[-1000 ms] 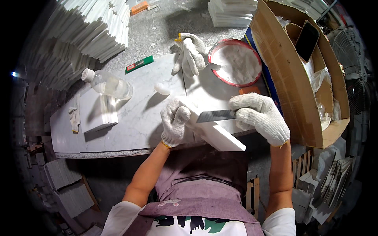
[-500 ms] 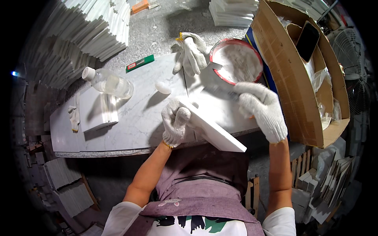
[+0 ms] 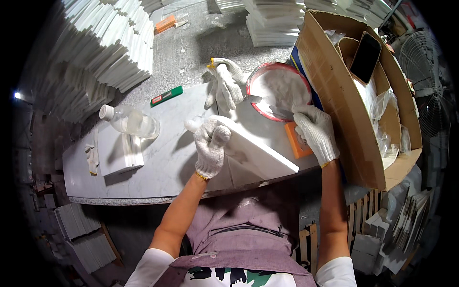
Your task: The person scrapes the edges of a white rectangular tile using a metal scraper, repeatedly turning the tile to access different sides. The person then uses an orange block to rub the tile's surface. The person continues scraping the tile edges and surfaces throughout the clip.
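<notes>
My left hand [image 3: 211,148], in a white knitted glove, grips the upper left end of a white marble tile [image 3: 260,150], which is tilted above the table. My right hand [image 3: 317,131], gloved too, is closed around a putty knife [image 3: 281,113]. Its metal blade reaches over the near rim of a red-rimmed bowl [image 3: 253,76] of white paste; the handle is hidden in the glove. A second flat blade [image 3: 253,99] rests at the bowl's left rim. Beside my right hand lies an orange block-like thing [image 3: 297,143], partly covered by the glove.
Left on the marble-topped table [image 3: 172,162] are a clear bottle [image 3: 131,122] and white tiles [image 3: 112,153]. Spare gloves [image 3: 224,83] and a green box [image 3: 167,96] lie farther back. A cardboard box [image 3: 342,105] holding a phone [image 3: 366,58] borders the right; stacked slabs [image 3: 110,43] rise behind.
My right hand has moved down and left slightly, bringing the putty knife's blade to the bowl's near rim. The orange thing is now more exposed. The tile stays in my left hand.
</notes>
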Demonstrator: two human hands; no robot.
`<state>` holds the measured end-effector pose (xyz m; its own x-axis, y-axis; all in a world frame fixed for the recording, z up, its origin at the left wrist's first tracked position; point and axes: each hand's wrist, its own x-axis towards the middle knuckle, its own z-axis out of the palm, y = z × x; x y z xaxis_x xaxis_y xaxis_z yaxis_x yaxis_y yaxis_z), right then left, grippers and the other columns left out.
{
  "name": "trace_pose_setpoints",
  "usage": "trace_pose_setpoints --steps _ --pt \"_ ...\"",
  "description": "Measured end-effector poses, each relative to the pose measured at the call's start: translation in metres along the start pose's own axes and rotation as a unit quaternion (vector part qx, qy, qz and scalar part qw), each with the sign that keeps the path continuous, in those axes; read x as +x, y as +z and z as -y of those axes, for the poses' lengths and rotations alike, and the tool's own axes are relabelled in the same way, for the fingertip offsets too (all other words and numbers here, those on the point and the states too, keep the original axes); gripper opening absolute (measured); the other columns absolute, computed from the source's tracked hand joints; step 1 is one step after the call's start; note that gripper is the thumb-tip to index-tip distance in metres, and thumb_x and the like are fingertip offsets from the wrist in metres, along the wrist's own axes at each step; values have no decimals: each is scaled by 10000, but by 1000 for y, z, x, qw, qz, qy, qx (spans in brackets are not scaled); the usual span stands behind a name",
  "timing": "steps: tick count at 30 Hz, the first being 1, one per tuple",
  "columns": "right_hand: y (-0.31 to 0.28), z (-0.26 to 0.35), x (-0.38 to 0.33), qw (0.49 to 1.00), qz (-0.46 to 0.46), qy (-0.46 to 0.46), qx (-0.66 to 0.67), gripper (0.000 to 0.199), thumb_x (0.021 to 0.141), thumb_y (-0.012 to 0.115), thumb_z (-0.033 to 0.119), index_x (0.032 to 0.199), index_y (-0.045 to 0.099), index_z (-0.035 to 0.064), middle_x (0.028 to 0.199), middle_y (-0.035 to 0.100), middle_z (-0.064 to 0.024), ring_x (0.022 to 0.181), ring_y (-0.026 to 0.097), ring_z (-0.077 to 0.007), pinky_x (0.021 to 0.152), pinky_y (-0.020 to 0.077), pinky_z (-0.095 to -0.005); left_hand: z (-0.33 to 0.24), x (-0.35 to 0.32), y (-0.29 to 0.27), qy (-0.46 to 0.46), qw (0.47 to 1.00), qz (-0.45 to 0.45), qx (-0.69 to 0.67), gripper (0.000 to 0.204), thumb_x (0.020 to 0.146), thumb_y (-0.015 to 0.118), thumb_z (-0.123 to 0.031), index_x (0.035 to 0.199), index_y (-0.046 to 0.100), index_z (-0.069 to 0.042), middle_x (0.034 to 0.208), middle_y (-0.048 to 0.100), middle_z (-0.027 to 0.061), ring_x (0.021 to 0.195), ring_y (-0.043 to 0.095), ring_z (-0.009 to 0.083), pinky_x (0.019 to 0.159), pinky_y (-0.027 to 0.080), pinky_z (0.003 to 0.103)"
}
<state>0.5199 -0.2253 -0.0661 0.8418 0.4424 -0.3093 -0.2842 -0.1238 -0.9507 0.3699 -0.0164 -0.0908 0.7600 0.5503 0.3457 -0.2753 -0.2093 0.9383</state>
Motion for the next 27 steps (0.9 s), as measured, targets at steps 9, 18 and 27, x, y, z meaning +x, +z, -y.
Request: trace_pose_setpoints --steps 9,18,27 --pt "-10 30 -26 995 -26 -55 75 261 870 640 85 1106 626 -23 730 566 -12 545 458 -71 492 360 -236 -1 36 14 23 998 -4 54 248 948 581 -251 893 596 -10 754 556 -2 699 472 87 663 429 255" --pt "-7 52 -33 994 -53 -91 -18 239 863 645 122 1078 673 23 915 644 -18 722 560 -51 637 478 -202 -4 69 29 -10 990 -7 140 247 951 569 -199 821 596 9 687 521 20 664 436 95 607 405 283" --pt "0 50 -26 974 -76 -190 -98 246 833 633 69 1061 664 -18 946 677 -103 836 634 -148 777 499 -271 -11 82 30 -36 980 15 197 243 946 575 -224 940 649 7 744 601 68 690 509 126 656 438 287"
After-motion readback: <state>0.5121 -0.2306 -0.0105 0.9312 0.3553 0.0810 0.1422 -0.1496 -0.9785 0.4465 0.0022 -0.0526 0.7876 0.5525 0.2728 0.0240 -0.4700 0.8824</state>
